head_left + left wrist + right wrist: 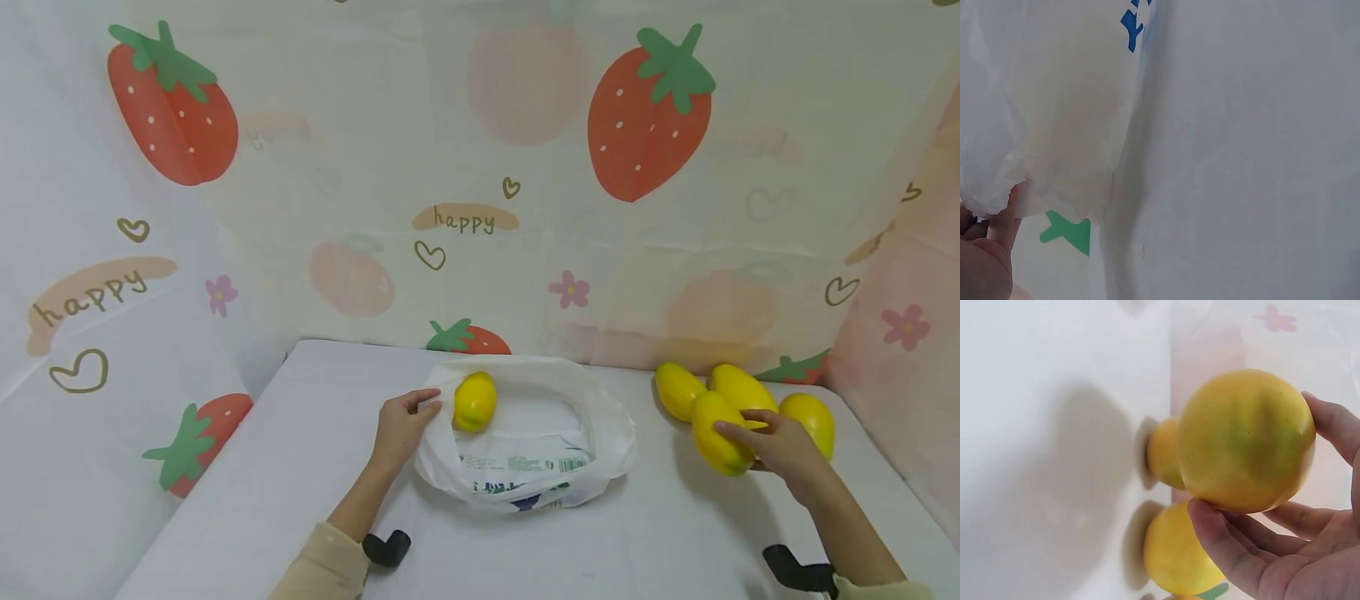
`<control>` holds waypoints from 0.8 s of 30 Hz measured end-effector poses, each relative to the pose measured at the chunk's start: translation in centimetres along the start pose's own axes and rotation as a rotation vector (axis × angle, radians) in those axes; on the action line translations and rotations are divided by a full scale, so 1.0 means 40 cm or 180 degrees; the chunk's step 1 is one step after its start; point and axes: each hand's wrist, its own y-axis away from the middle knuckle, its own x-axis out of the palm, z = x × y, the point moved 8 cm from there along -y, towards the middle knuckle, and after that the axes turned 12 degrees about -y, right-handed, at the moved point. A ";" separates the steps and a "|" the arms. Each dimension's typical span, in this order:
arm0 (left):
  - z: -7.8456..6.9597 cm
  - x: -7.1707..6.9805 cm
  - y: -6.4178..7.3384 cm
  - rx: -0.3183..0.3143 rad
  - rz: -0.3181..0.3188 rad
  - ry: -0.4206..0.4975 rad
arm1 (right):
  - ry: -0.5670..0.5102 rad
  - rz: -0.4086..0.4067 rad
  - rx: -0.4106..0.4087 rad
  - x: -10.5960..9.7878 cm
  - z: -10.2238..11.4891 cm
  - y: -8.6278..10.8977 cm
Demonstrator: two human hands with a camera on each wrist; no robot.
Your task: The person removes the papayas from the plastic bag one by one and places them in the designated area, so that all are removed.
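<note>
A white plastic bag (611,442) with green and blue print lies on the table, its mouth spread wide. My left hand (401,429) pinches the bag's left rim between thumb and fingers. Inside the bag, near that rim, sits one yellow mango (475,402). To the right, my right hand (783,446) holds another mango (1244,440) between thumb and fingertips, raised off the table, its greenish patch facing the wrist camera. Behind it are three more mangoes (678,390), grouped at the back right and partly hidden by the held one and the hand.
A white-covered table (247,467) carries everything. At its back edge rises a cloth backdrop (360,167) printed with strawberries, hearts and flowers, with similar cloth at both sides. Black wrist straps (387,549) show by the sleeves.
</note>
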 end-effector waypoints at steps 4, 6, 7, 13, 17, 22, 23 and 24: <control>0.000 0.000 0.001 0.0027 -0.0009 0.0033 | 0.0051 0.0005 0.0042 -0.001 -0.012 -0.002; 0.000 0.000 0.001 0.0041 -0.0004 0.0044 | 0.0086 0.0002 0.0055 -0.002 -0.016 -0.002; -0.001 -0.001 0.000 0.0048 -0.0003 0.0048 | 0.0105 -0.0002 0.0055 -0.003 -0.017 -0.002; 0.002 -0.007 -0.005 0.0069 -0.0040 0.0017 | 0.0336 -0.0087 0.0091 -0.011 -0.029 -0.002; 0.002 -0.009 -0.006 0.0082 -0.0044 0.0013 | 0.0424 -0.0113 0.0093 -0.010 -0.036 -0.005; 0.000 -0.007 -0.006 0.0088 -0.0057 0.0019 | 0.0467 -0.0118 0.0114 -0.007 -0.038 -0.010; 0.000 -0.007 -0.006 0.0087 -0.0056 0.0021 | 0.0490 -0.0120 0.0139 -0.006 -0.041 -0.010; 0.000 -0.007 -0.006 0.0092 -0.0058 0.0022 | 0.0509 -0.0122 0.0152 -0.005 -0.044 -0.011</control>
